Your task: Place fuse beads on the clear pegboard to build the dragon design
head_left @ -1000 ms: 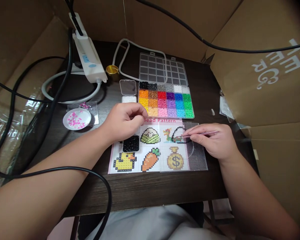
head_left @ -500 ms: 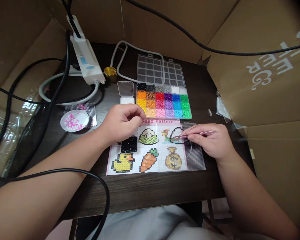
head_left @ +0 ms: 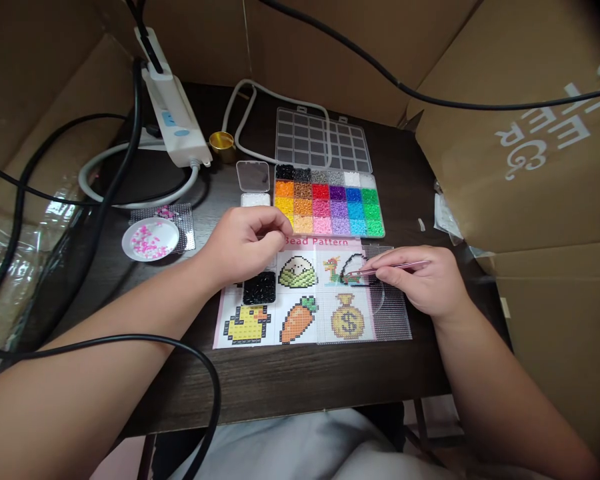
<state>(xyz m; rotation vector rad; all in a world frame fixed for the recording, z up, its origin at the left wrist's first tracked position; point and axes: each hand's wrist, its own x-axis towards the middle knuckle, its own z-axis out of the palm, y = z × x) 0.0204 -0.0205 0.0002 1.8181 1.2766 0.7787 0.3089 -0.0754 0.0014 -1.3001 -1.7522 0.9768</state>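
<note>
While right hand grips pink tweezers over clear pegboard, table right, and left hand curls beyond black beads, contents untellable, light, steady tips should best spare the black outline.

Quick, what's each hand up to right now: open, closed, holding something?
Left hand: fingers curled; whether they hold anything cannot be told.
Right hand: closed, holding pink tweezers.
</note>
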